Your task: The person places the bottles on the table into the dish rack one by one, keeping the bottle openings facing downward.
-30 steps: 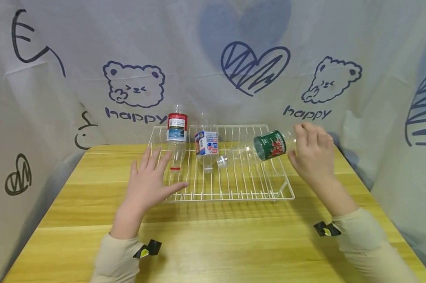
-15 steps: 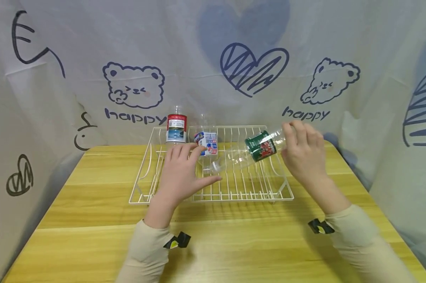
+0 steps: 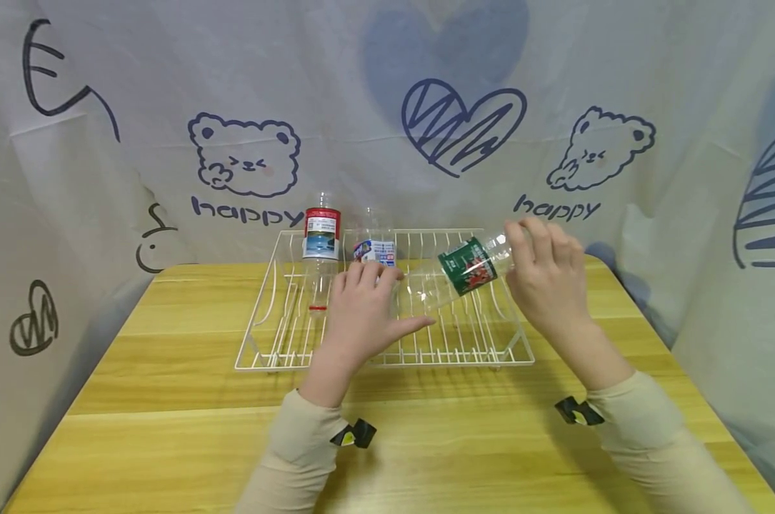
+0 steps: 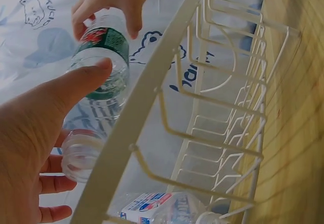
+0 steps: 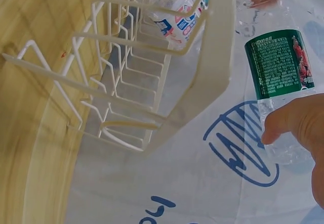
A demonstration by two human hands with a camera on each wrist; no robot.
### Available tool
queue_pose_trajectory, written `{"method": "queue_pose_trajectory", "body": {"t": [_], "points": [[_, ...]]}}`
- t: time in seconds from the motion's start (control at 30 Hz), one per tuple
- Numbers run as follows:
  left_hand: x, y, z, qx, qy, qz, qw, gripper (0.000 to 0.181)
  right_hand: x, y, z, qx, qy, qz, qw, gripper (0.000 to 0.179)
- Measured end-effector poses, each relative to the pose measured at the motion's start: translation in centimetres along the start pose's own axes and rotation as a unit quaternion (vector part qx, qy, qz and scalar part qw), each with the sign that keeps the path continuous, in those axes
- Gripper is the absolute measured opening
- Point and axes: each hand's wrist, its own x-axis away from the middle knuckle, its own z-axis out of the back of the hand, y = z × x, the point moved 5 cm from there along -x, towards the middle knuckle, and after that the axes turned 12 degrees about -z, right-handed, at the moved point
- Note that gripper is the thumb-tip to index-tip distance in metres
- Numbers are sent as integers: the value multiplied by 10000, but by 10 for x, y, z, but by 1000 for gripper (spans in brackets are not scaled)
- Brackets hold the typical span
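Observation:
My right hand (image 3: pixel 548 275) grips the base end of a clear plastic bottle with a green label (image 3: pixel 467 265). The bottle is tilted above the white wire rack (image 3: pixel 383 365), its neck pointing down and left. My left hand (image 3: pixel 364 310) is at the neck end, thumb spread wide from the fingers. In the left wrist view its thumb (image 4: pixel 88 80) is in front of the bottle and the fingers are beside the neck (image 4: pixel 81 155); contact is unclear. Two bottles stand neck down in the rack: one with a red and blue label (image 3: pixel 322 234), another with a white and blue label (image 3: pixel 376 253), partly hidden by my left hand.
The rack stands on a wooden table (image 3: pixel 438 442) near its far edge. Behind it hangs a pale curtain (image 3: pixel 361 86) with bear and heart drawings. The rack's wires form narrow slots.
My left hand has moved right, from beside the red-labelled bottle to the neck of the green-labelled one. My right hand has shifted slightly left with its bottle, which tilts more.

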Motion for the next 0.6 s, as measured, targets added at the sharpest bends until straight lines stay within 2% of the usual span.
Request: {"method": "queue_pose_trajectory", "body": {"t": [0.33,0.6], "points": [[-4,5,-4,-118,213,-99,9997,77,-3,-6,1,-19,160,51,9999,57],[-4,4,-4,0,441,-78,9990,72,-3,3,1,-127,-170,-166,9996,65]]}}
